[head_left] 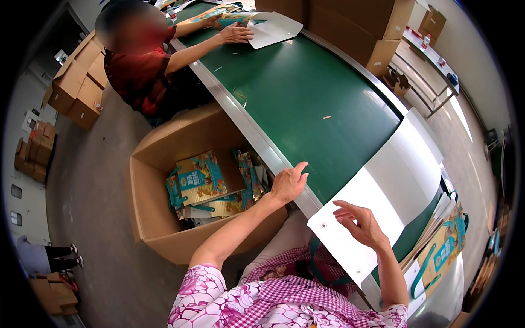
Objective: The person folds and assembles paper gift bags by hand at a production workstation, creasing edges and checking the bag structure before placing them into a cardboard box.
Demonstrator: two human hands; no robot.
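A large white cardboard sheet with metal eyelets along its near edge lies bent across the right end of a green conveyor belt. My right hand is over this sheet, its fingers loosely bent and apart, with nothing visible in them. Beyond the belt's near metal edge reaches my left hand, empty, its fingers stretched out. It is apart from the sheet. A teal cord hangs by the sheet's near edge, in front of my checkered apron.
On my left an open carton holds several printed gift bags. More printed bags stand at the right. Across the far left, a co-worker handles another white sheet on the belt. Tall cartons stand behind the belt.
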